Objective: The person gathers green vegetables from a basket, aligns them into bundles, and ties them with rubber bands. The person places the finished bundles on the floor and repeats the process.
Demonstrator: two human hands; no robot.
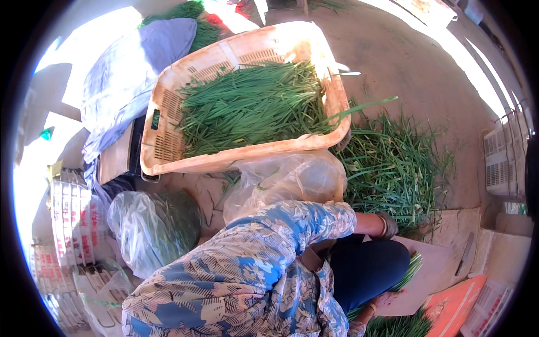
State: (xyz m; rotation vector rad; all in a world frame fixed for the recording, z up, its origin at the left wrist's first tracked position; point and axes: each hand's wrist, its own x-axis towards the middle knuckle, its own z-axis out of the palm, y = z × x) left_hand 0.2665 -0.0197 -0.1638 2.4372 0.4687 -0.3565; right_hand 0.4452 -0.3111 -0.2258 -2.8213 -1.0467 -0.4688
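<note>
My left hand (389,226), in a dark glove with a bracelet at the wrist, rests at the near edge of a loose pile of long green leaves, seemingly garlic chives (387,168). Its fingers are hidden, so its grip cannot be told. Lower down, my right hand (386,298), wearing a bracelet, is closed around a bunch of chives (409,273) beside my dark-trousered knee, partly hiding the bunch. Beneath is a flat pale board (429,257). More chives (400,326) lie below the right hand.
A knife (465,254) lies on a brown board at right, near an orange-red sheet (457,301). A large plastic crate (248,153) holds many chives. Clear plastic bags (153,227) and a blue-grey cloth (122,80) are at left. Another crate (501,158) stands far right.
</note>
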